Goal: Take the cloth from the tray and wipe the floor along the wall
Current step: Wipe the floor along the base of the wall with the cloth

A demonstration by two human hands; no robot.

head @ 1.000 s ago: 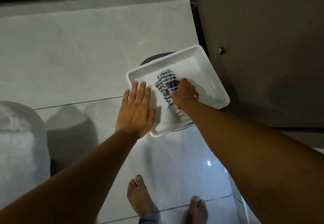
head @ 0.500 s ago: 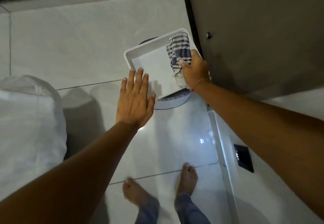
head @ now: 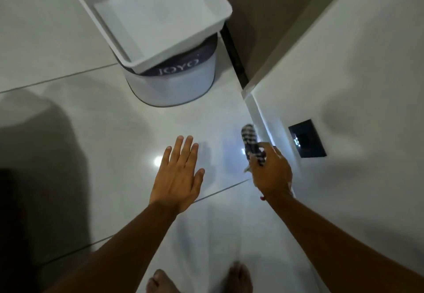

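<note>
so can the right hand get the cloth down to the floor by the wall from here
Probably yes: the right hand holds the cloth right beside the wall, and the floor under it looks bare.

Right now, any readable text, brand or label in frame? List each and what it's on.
"JOYO": pale letters on the dark top band of the round white stool under the tray.
Dark wall plate: a small lit mark, too blurred to read.
Striped cloth in the right hand: no text visible.

Your right hand (head: 271, 173) grips the cloth (head: 252, 146) beside the wall (head: 344, 63), left hand (head: 177, 178) spread flat, tray (head: 202, 33) empty.
</note>
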